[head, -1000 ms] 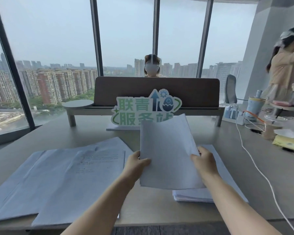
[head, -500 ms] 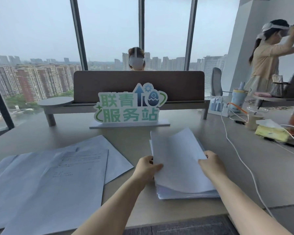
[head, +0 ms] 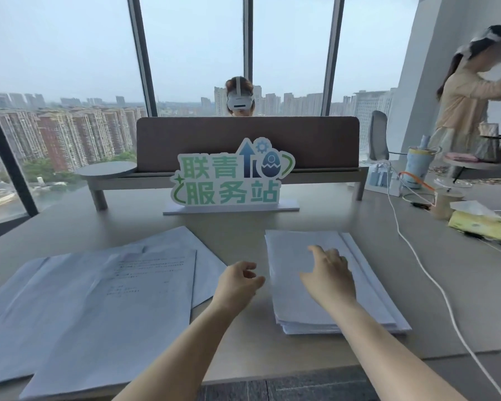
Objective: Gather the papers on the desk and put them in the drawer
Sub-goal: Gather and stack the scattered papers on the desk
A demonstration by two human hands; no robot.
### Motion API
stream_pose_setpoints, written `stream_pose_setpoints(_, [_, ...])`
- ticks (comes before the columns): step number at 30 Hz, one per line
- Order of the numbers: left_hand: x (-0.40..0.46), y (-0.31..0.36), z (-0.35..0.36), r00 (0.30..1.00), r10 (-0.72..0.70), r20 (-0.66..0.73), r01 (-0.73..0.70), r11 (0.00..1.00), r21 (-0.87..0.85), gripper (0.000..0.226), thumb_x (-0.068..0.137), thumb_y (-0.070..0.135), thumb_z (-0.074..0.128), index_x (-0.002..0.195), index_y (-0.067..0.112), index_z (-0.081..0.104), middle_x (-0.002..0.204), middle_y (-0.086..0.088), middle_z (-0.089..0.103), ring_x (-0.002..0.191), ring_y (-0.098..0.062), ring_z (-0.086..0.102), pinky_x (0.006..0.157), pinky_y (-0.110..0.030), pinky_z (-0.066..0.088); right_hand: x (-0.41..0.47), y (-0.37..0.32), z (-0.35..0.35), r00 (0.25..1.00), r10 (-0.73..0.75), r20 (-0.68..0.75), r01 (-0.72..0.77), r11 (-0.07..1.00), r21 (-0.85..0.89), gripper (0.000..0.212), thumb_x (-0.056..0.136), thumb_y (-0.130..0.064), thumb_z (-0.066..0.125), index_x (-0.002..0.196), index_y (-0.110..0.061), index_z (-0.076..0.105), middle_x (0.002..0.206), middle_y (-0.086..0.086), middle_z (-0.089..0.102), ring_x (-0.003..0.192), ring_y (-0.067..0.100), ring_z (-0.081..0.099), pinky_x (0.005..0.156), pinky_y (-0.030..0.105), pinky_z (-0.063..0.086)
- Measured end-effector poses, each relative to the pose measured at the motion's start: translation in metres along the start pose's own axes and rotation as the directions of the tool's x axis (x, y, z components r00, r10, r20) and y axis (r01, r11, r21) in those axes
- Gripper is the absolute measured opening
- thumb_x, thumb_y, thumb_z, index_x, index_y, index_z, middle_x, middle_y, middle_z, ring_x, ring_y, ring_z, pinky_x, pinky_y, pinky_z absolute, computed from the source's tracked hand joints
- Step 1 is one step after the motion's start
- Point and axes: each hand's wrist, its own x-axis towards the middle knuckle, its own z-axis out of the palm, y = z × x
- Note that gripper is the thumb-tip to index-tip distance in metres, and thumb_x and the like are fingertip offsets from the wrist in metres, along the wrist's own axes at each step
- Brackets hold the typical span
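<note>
You are at a wide grey desk in a high room with tall windows and a city skyline behind. Your right hand lies over a stack of papers, fingers spread and mostly straight, gripping nothing; whether the palm presses the top sheet you cannot tell. Your left hand hovers just left of that stack, above bare desk, fingers loosely curled and holding nothing. Further left of it lie loose sheets, overlapping one another, the top one printed with faint lines of text. Beyond both hands stands a green and white sign on a flat base, with a brown divider behind it. To the right of your right hand a white cable trails across the desk, and beyond it sits a yellow tissue pack.
</note>
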Motion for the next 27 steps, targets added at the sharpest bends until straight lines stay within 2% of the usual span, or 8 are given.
stream_pose_setpoints(4, [-0.006, -0.013, -0.038, 0.993, 0.003, -0.121, 0.003, 0.999, 0.052, 0.037, 0.081, 0.023, 0.068, 0.117, 0.016, 0.066, 0.094, 0.003, 0.066, 0.083, -0.017, 0.063, 0.076, -0.031, 0.05, -0.02, -0.054, 0.017, 0.992, -0.119, 0.046, 0.114, 0.988, 0.104, 0.051, 0.092, -0.033, 0.055, 0.141, -0.024, 0.044, 0.134, 0.009, 0.048, 0.126, 0.03, 0.043, 0.089, 0.036, 0.043])
stream_pose_setpoints(10, [-0.024, -0.042, -0.109, 0.957, -0.023, -0.29, 0.08, 0.979, 0.187, 0.036, 0.083, 0.021, 0.065, 0.119, 0.019, 0.064, 0.117, -0.002, 0.062, 0.113, -0.018, 0.057, 0.088, -0.027, 0.039, -0.043, -0.113, 0.054, 0.952, -0.251, 0.176, 0.226, 0.962, 0.153, 0.049, 0.092, -0.032, 0.051, 0.14, -0.023, 0.046, 0.134, 0.006, 0.05, 0.128, 0.027, 0.043, 0.095, 0.036, 0.044])
stream_pose_setpoints(13, [-0.034, -0.061, -0.146, 0.903, -0.062, -0.426, 0.203, 0.935, 0.293, 0.04, 0.08, 0.025, 0.064, 0.121, 0.026, 0.062, 0.128, -0.005, 0.058, 0.121, -0.024, 0.05, 0.098, -0.034, 0.041, -0.053, -0.137, 0.067, 0.929, -0.27, 0.253, 0.229, 0.957, 0.18, 0.05, 0.091, -0.033, 0.053, 0.14, -0.022, 0.046, 0.138, 0.006, 0.049, 0.128, 0.027, 0.046, 0.096, 0.035, 0.045])
stream_pose_setpoints(16, [-0.048, -0.072, -0.18, 0.844, -0.153, -0.514, 0.396, 0.823, 0.407, 0.052, 0.081, 0.033, 0.059, 0.132, 0.031, 0.051, 0.134, -0.006, 0.052, 0.126, -0.031, 0.041, 0.097, -0.038, 0.04, -0.062, -0.156, 0.073, 0.914, -0.267, 0.304, 0.205, 0.953, 0.222, 0.049, 0.09, -0.032, 0.055, 0.137, -0.017, 0.049, 0.137, 0.006, 0.053, 0.122, 0.026, 0.054, 0.093, 0.032, 0.045])
stream_pose_setpoints(18, [-0.055, -0.079, -0.196, 0.826, -0.213, -0.521, 0.463, 0.785, 0.412, 0.06, 0.08, 0.034, 0.056, 0.138, 0.029, 0.043, 0.133, -0.009, 0.052, 0.125, -0.034, 0.042, 0.094, -0.04, 0.041, -0.064, -0.166, 0.075, 0.904, -0.225, 0.363, 0.116, 0.947, 0.3, 0.042, 0.088, -0.028, 0.057, 0.127, -0.013, 0.056, 0.126, 0.006, 0.062, 0.114, 0.026, 0.059, 0.087, 0.032, 0.046])
stream_pose_setpoints(20, [-0.06, -0.087, -0.207, 0.818, -0.26, -0.513, 0.499, 0.765, 0.408, 0.065, 0.078, 0.035, 0.055, 0.141, 0.027, 0.039, 0.13, -0.011, 0.055, 0.121, -0.035, 0.046, 0.089, -0.039, 0.042, -0.062, -0.173, 0.077, 0.897, -0.176, 0.406, -0.025, 0.895, 0.445, 0.025, 0.082, -0.027, 0.059, 0.1, -0.011, 0.064, 0.096, 0.009, 0.067, 0.089, 0.028, 0.064, 0.076, 0.034, 0.048])
stream_pose_setpoints(22, [-0.063, -0.093, -0.214, 0.814, -0.281, -0.509, 0.511, 0.763, 0.396, 0.066, 0.078, 0.035, 0.055, 0.141, 0.026, 0.038, 0.127, -0.01, 0.057, 0.118, -0.036, 0.047, 0.083, -0.036, 0.04, -0.06, -0.178, 0.075, 0.885, -0.128, 0.448, -0.167, 0.81, 0.562, 0.013, 0.079, -0.023, 0.06, 0.08, -0.011, 0.056, 0.075, 0.009, 0.055, 0.069, 0.027, 0.055, 0.067, 0.035, 0.046])
stream_pose_setpoints(27, [-0.067, -0.097, -0.221, 0.818, -0.272, -0.506, 0.477, 0.814, 0.333, 0.063, 0.076, 0.032, 0.058, 0.136, 0.025, 0.043, 0.114, -0.006, 0.064, 0.109, -0.032, 0.056, 0.074, -0.032, 0.04, -0.061, -0.183, 0.069, 0.795, -0.027, 0.605, -0.475, 0.593, 0.65, 0.012, 0.09, -0.018, 0.063, 0.083, -0.013, 0.055, 0.086, 0.008, 0.053, 0.068, 0.027, 0.055, 0.069, 0.037, 0.051])
